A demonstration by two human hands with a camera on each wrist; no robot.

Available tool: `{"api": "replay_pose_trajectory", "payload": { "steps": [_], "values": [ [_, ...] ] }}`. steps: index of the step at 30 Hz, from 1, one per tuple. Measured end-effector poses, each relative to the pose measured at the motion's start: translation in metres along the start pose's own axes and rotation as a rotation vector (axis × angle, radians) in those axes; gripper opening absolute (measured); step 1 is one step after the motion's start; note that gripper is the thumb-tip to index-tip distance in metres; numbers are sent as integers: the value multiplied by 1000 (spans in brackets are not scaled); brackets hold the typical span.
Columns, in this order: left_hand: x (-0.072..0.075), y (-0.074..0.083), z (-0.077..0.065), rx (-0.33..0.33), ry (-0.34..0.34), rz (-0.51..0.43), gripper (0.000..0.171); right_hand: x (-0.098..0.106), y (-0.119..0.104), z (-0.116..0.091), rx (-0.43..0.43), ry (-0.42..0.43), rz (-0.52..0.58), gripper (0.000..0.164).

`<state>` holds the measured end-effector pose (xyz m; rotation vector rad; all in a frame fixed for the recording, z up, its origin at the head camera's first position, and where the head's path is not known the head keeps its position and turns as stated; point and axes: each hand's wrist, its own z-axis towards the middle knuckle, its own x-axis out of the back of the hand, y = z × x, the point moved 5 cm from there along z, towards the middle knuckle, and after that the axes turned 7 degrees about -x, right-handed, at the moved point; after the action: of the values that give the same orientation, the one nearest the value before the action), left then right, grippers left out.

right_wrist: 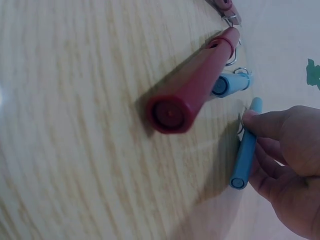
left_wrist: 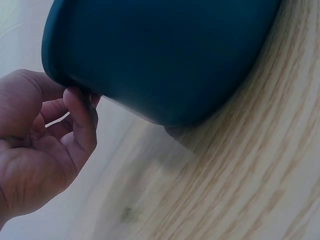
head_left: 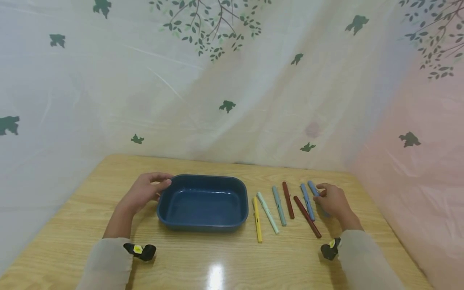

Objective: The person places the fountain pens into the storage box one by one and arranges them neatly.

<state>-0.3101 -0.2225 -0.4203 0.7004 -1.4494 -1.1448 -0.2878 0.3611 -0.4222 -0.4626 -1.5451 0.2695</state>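
Note:
A dark blue rectangular tub stands on the table, and my left hand holds its rim at the far left corner. In the left wrist view, the curled fingers of that hand meet the tub's edge; the contact is partly hidden. On the right, my right hand pinches a blue pen between thumb and fingers. The right wrist view shows this pen slanting above or on the table; I cannot tell which. Beside it lies another blue pen.
Between tub and right hand lie a yellow pen, a mint pen, a grey-teal pen and two dark red pens, one farther back and one nearer. A patterned curtain hangs behind the wooden table.

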Motion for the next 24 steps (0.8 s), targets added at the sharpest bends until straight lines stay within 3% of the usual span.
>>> {"api": "replay_pose_trajectory", "payload": {
  "steps": [11, 24],
  "values": [
    [0, 0, 2, -13, -12, -33, 42, 7, -3, 0, 45, 11, -5, 37],
    [1, 3, 2, -15, -25, -68, 44, 24, -20, -3, 95, -8, 87, 37]
  ]
}}
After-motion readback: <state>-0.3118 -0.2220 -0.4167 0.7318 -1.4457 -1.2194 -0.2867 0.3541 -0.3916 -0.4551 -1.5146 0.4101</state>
